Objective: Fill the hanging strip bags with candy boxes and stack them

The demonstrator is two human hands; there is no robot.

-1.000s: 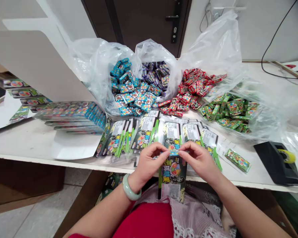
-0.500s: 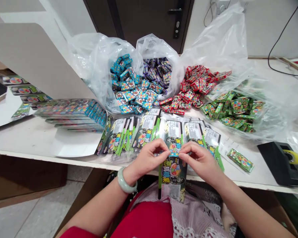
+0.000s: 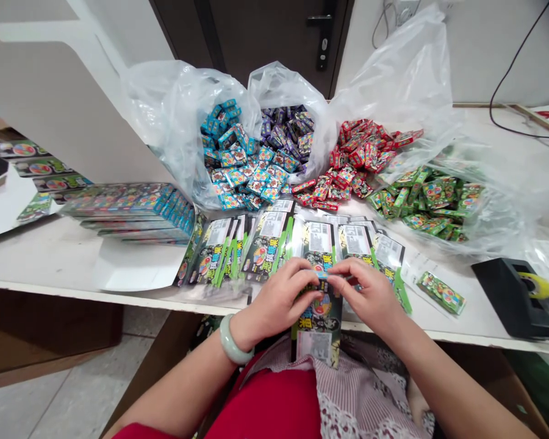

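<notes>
A black printed candy packet (image 3: 319, 332) with colourful lettering and a pale label hangs over the table's front edge, above my lap. My left hand (image 3: 286, 294), with a pale bangle at the wrist, is closed at the packet's upper left edge. My right hand (image 3: 367, 289) pinches its upper right corner. Between the fingertips shows a narrow blue piece (image 3: 321, 275); whether it belongs to the packet or is a separate small box I cannot tell. Just beyond my hands, more black-and-green packets (image 3: 266, 244) lie in overlapping rows.
Plastic bags hold small blue boxes (image 3: 242, 164), purple boxes (image 3: 286, 128), red boxes (image 3: 363, 149) and green boxes (image 3: 432, 198). At left stands a white carton (image 3: 64, 103) with stacked packets (image 3: 141, 207). A black tape dispenser (image 3: 507, 299) and a green packet (image 3: 441, 292) lie at right.
My left fingers have shifted a little right and up, now covering more of the packet's upper part. My right hand has risen slightly, still at the packet's top.
</notes>
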